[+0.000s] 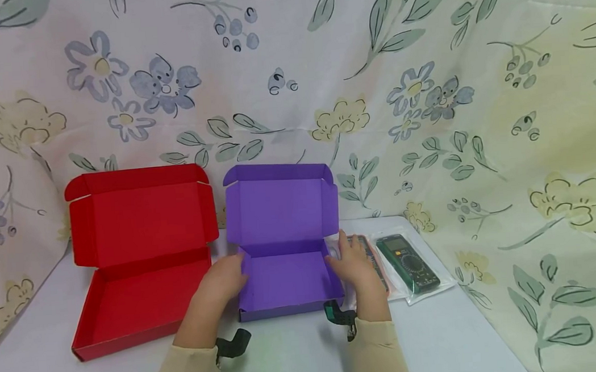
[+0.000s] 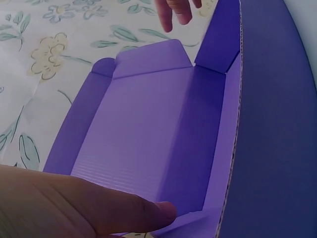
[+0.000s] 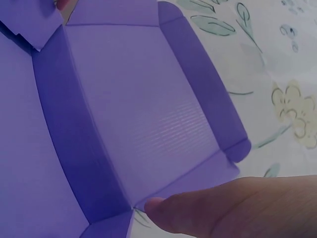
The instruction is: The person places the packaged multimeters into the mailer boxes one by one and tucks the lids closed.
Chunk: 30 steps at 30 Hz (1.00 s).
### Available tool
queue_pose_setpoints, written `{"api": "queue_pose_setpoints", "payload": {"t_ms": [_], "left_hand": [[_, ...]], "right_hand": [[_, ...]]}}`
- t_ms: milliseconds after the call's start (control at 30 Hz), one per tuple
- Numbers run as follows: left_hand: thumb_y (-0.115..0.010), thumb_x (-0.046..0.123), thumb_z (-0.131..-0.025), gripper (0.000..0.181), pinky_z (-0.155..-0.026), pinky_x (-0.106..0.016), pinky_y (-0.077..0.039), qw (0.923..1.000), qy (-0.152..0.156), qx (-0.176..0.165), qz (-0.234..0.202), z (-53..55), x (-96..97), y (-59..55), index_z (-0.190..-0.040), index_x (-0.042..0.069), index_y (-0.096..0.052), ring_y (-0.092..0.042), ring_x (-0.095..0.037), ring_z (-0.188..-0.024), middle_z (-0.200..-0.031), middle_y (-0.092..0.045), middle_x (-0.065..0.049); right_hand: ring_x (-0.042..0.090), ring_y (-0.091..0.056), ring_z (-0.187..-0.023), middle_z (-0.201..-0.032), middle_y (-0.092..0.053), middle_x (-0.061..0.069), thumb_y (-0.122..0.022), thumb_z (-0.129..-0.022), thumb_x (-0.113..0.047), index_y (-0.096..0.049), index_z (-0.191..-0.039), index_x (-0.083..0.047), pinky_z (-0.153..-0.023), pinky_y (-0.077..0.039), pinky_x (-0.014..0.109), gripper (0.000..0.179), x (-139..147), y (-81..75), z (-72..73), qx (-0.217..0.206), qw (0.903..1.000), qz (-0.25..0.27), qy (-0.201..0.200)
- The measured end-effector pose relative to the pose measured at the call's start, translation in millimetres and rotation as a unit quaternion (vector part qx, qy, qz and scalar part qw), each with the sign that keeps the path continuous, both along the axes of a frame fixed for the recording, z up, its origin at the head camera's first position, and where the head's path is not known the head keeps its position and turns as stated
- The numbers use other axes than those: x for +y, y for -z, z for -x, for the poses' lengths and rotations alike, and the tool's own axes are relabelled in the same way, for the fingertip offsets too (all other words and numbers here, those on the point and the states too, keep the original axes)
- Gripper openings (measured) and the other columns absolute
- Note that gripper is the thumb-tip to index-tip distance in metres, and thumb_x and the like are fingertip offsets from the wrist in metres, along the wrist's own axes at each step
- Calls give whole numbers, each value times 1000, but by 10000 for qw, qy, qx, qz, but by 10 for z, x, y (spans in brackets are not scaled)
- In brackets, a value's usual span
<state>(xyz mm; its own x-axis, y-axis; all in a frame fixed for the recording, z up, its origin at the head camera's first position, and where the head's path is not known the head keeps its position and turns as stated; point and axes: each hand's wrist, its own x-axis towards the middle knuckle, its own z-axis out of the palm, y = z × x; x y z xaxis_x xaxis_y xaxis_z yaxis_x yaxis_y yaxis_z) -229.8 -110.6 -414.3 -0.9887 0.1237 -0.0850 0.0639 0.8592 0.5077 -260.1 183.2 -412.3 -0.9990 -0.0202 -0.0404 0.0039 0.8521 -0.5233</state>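
Observation:
An open purple cardboard box (image 1: 288,277) stands in the middle of the table, its lid (image 1: 281,210) raised at the back. My left hand (image 1: 223,279) holds its left wall, with the thumb (image 2: 148,213) over the wall's edge in the left wrist view; the other fingers are mostly hidden. At the right wall, my right hand (image 1: 353,262) has its fingers spread and fairly straight. Its thumb (image 3: 168,213) is by the box's back corner; contact is hard to tell. Nothing lies inside the purple box.
To the left stands an open red cardboard box (image 1: 141,303). On the right, a green multimeter (image 1: 409,263) lies in a clear plastic bag. Beside it, a bagged orange-edged device (image 1: 376,261) is partly behind my right hand. Floral cloth (image 1: 280,67) hangs behind the white table (image 1: 288,357).

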Motion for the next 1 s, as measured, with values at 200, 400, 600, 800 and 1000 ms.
{"api": "queue_pose_setpoints", "payload": {"t_ms": [200, 400, 600, 800, 1000], "left_hand": [[-64, 2, -94, 37, -95, -55, -52, 9999, 55, -13, 104, 1, 2, -15, -128, -12, -60, -64, -36, -101, -117, -67, -24], [-62, 2, -95, 42, -98, -57, -50, 9999, 26, -157, 53, 4, 6, -4, -134, -12, -56, -63, -37, -106, -123, -65, -26], [-58, -2, -95, 48, -98, -57, -51, 9997, 36, -223, -13, -8, 5, 8, -140, -13, -49, -63, -35, -104, -127, -63, -27], [-55, -3, -95, 55, -102, -58, -48, 9997, 98, -224, -63, -19, 13, -11, -146, -16, -40, -61, -38, -115, -136, -58, -30], [-56, -3, -94, 57, -101, -58, -49, 9996, 116, -233, -91, -20, 11, -2, -147, -16, -39, -62, -37, -112, -134, -59, -30]], "right_hand": [[55, -17, -148, -160, -18, 38, -56, -102, -26, -26, -160, 0, -114, -19, 74, 70, 30, 19, 7, 182, 9998, -39, 44], [59, -24, -144, -155, -27, 40, -52, -103, -22, -33, -156, 3, -112, -23, 74, 62, 71, 47, 29, 359, 9987, -349, 92], [59, -25, -143, -155, -26, 41, -56, -102, -26, -30, -157, 4, -113, -25, 71, 68, 146, 87, 50, 262, 9986, -395, 251], [59, -31, -140, -151, -31, 41, -65, -97, -33, -29, -157, 5, -108, -30, 74, 80, 233, 121, 64, 176, 9975, -485, 483], [56, -34, -138, -149, -36, 40, -73, -91, -33, -27, -156, 7, -109, -28, 75, 89, 289, 118, 48, -79, 9960, -305, 834]]}}
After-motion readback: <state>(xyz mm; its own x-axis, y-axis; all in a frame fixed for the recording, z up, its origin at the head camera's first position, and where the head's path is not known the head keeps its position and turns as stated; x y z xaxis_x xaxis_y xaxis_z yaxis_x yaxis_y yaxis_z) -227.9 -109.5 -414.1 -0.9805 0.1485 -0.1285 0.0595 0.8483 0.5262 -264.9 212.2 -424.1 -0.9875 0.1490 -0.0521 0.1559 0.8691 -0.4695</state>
